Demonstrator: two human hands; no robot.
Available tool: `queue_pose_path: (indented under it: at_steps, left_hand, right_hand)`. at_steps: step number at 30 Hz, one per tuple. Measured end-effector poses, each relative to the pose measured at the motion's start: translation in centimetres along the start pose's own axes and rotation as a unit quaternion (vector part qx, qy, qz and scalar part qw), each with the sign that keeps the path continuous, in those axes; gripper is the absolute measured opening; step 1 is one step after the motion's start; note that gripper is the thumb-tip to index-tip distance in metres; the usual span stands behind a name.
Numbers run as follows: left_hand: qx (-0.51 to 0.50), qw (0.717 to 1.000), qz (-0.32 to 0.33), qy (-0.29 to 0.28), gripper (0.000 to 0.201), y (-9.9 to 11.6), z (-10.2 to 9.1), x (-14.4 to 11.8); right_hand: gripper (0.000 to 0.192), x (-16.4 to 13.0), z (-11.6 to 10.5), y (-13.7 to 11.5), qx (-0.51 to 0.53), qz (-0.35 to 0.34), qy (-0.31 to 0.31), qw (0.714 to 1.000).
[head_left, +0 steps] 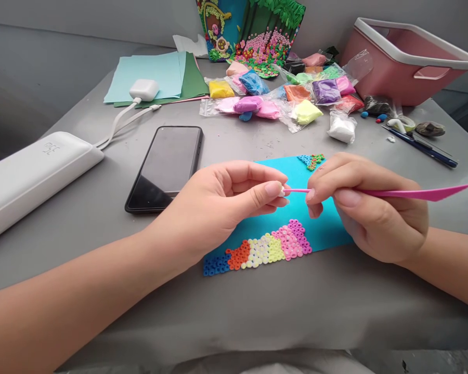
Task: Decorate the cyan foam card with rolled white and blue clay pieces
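Between the thumb and fingers of my left hand point(237, 195) is a small bit of white clay point(283, 191), mostly hidden by the fingertips. My right hand point(374, 208) grips a pink plastic clay tool point(425, 194), its thin end touching the white bit and its flat blade pointing right. Both hands are over a blue card point(323, 228) on the table. Along the card's near edge run small clay rings point(259, 250) in blue, orange, white, yellow, pink and purple. More blue, green and orange rings point(311, 161) fill a far corner.
A phone point(167, 166) lies left of the card, near a white power bank point(39, 176) with a cable. Bagged coloured clay point(257, 106) spreads across the back, beside a pink bin point(393, 67). Coloured paper sheets point(148, 72) lie back left; a dark blue pen point(421, 147) lies right.
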State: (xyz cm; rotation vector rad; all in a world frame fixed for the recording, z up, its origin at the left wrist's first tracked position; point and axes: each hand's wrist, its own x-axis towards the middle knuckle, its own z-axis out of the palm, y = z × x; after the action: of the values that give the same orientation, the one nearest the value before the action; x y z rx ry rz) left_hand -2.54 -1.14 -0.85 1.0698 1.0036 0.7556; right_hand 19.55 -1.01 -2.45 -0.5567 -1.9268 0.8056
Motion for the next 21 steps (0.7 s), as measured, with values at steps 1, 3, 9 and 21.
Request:
queue_pose_path:
  at_steps: [1,3,9,21]
  left_hand:
    - [0.001,1.000,0.000,0.002,0.013,0.02,0.02,0.00]
    - [0.002,1.000,0.001,0.003,0.012,0.07,0.07,0.01]
    - [0.005,1.000,0.002,0.003,0.010,0.15,0.12,0.00]
    - [0.020,1.000,0.001,-0.010,0.008,0.23,0.11,-0.04]
  right_hand:
    - [0.022,0.01,0.01,0.00,0.000,-0.001,-0.002,1.000]
    - [0.022,0.03,0.05,0.00,0.000,-0.004,-0.002,1.000]
    - [0.023,0.08,0.04,-0.28,-0.015,0.009,-0.001,1.000]
    - [0.024,0.22,-0.11,-0.46,-0.045,0.018,-0.002,0.999]
